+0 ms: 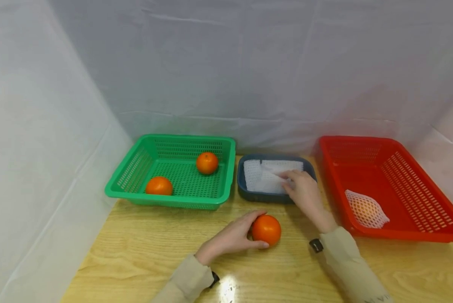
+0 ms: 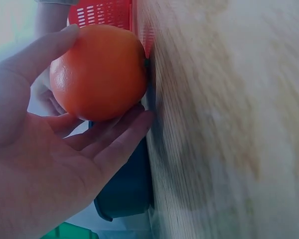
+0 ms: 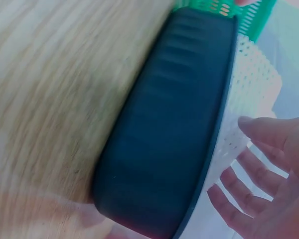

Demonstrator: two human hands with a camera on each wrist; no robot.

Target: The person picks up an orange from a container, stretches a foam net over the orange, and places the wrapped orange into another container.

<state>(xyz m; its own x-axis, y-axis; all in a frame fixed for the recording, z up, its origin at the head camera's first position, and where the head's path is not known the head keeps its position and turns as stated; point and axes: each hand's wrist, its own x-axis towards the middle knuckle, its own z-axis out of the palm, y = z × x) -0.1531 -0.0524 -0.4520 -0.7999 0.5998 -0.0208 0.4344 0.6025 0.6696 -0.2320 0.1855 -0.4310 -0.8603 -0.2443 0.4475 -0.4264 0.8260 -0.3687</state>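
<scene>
On the table my left hand [image 1: 237, 235] holds an orange [image 1: 266, 230], thumb on one side and fingers curled round the other. In the left wrist view the orange [image 2: 99, 72] sits between thumb and fingers, close to the wood. My right hand [image 1: 305, 193] is over a dark blue basin [image 1: 271, 197] of white foam net sleeves [image 1: 268, 179]. Seen from the right wrist, its fingers are spread apart beside the netting [image 3: 249, 84], with the thumb tip at or near it; contact is hard to tell.
A green basket [image 1: 169, 202] at the left contains two oranges [image 1: 207, 163]. At the right stands a red basket [image 1: 400, 233] with one netted fruit [image 1: 366, 209] inside. White sheeting [image 1: 226, 63] hangs behind and to the left of the wooden table [image 1: 135, 252].
</scene>
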